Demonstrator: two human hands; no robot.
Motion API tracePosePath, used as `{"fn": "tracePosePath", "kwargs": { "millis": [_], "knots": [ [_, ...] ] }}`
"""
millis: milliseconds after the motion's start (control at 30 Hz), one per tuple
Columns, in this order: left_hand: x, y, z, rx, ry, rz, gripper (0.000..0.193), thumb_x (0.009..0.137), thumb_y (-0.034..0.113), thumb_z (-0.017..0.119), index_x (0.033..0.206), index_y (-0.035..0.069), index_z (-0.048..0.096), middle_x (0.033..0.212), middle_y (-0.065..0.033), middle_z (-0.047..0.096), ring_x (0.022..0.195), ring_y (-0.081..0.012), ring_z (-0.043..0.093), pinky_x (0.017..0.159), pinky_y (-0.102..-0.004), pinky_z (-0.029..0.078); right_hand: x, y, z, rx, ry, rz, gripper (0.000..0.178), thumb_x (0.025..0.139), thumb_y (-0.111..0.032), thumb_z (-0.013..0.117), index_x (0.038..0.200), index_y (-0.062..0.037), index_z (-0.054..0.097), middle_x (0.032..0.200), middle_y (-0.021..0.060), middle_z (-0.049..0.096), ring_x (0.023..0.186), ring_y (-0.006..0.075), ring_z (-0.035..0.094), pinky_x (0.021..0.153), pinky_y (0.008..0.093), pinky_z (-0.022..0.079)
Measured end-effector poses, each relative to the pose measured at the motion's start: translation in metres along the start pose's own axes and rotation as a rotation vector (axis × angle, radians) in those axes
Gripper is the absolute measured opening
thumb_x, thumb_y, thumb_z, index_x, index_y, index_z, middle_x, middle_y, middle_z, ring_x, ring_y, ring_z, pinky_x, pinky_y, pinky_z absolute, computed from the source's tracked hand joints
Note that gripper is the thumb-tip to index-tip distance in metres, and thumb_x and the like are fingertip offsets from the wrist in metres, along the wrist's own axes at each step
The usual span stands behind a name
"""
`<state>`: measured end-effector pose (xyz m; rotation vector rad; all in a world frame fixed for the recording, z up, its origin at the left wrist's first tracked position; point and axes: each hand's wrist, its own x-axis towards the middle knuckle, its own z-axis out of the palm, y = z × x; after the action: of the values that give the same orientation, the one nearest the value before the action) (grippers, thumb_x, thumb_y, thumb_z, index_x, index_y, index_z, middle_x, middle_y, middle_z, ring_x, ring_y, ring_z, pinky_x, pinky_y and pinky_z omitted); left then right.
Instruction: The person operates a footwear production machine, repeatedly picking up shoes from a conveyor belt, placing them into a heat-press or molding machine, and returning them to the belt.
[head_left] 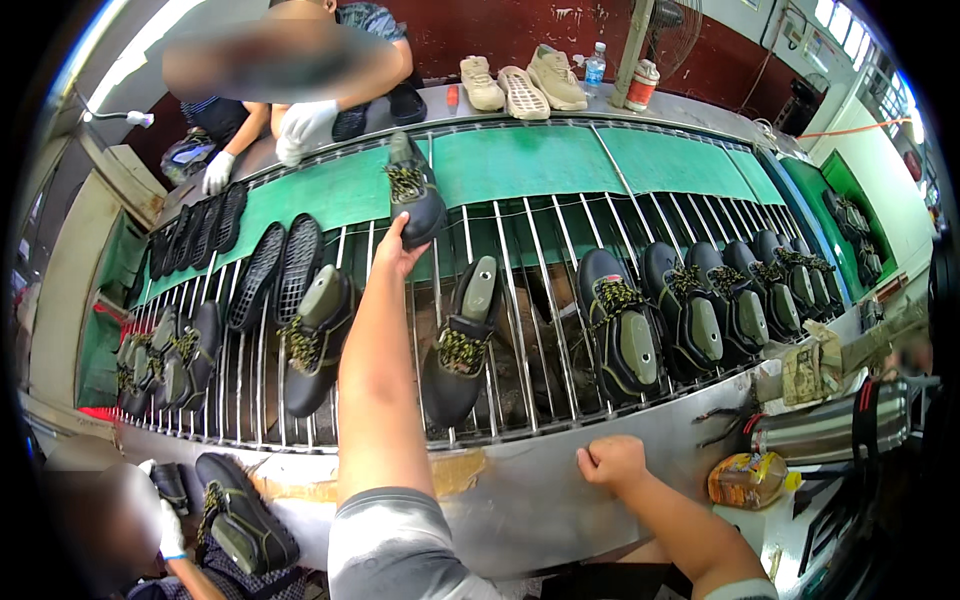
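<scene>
My left arm stretches out over the roller conveyor, and my left hand point(400, 248) pinches the toe of a black shoe point(428, 212) with yellow-flecked laces and a grey-green last inside. That shoe is above the green sheet, its heel end pointing away from me. Just right of my left forearm, another lasted shoe point(462, 345) lies on the rollers, toe toward me. My right hand point(612, 461) is closed in a fist by the conveyor's metal near edge point(530, 500); nothing shows in it.
Lasted shoes point(690, 300) line the rollers at right, more point(180, 360) at left. Black soles point(258, 275) lie at far left. Across the conveyor, a person's gloved hand point(305, 125) is near pale shoes point(525, 90). Another worker's gloved hand point(172, 530) is near a shoe point(243, 515) at lower left.
</scene>
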<state>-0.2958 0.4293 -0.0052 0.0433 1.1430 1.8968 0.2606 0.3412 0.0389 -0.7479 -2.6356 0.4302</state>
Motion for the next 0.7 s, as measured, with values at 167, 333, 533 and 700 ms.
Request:
{"fn": "tracePosePath", "kwargs": {
  "millis": [167,333,533,700],
  "knots": [
    [-0.123,0.012,-0.038,0.164,-0.019,-0.038,0.047,0.085,0.033,0.071,0.119,0.004,0.057,0.116,-0.0142,0.064,0.103,-0.0295,0.064,0.089,-0.0484,0.052,-0.007,-0.009,0.005,-0.04,0.004,0.05,0.037,0.075,-0.029,0.066,0.05,-0.0105,0.047,0.053,0.009,0.052,0.051,0.0315,0.054,0.048,0.0445,0.043],
    [-0.255,0.003,-0.058,0.267,-0.049,-0.095,0.048,0.084,0.033,0.071,0.112,-0.003,0.057,0.104,-0.015,0.067,0.087,-0.0268,0.068,0.077,-0.0445,0.056,-0.017,-0.014,0.009,-0.076,0.068,0.077,0.036,0.08,-0.026,0.063,0.053,-0.0089,0.046,0.055,0.0113,0.052,0.053,0.0345,0.053,0.05,0.046,0.041],
    [-0.352,0.029,-0.076,0.514,0.074,-0.093,0.06,0.076,0.031,0.076,0.115,-0.007,0.051,0.1,-0.0173,0.064,0.082,-0.0246,0.067,0.069,-0.0396,0.058,-0.045,-0.05,0.027,-0.194,0.225,0.26,0.029,0.084,-0.026,0.061,0.064,-0.0061,0.054,0.073,0.0144,0.059,0.074,0.0357,0.056,0.065,0.0486,0.043],
    [-0.404,0.01,-0.093,1.028,0.164,0.056,0.087,0.062,0.03,0.082,0.127,-0.008,0.038,0.113,-0.0235,0.059,0.097,-0.0285,0.065,0.068,-0.0386,0.057,-0.143,-0.14,0.009,0.215,-0.069,0.29,0.027,0.082,-0.026,0.064,0.065,-0.0056,0.058,0.073,0.015,0.058,0.077,0.0358,0.056,0.067,0.0474,0.044]
  ]
}}
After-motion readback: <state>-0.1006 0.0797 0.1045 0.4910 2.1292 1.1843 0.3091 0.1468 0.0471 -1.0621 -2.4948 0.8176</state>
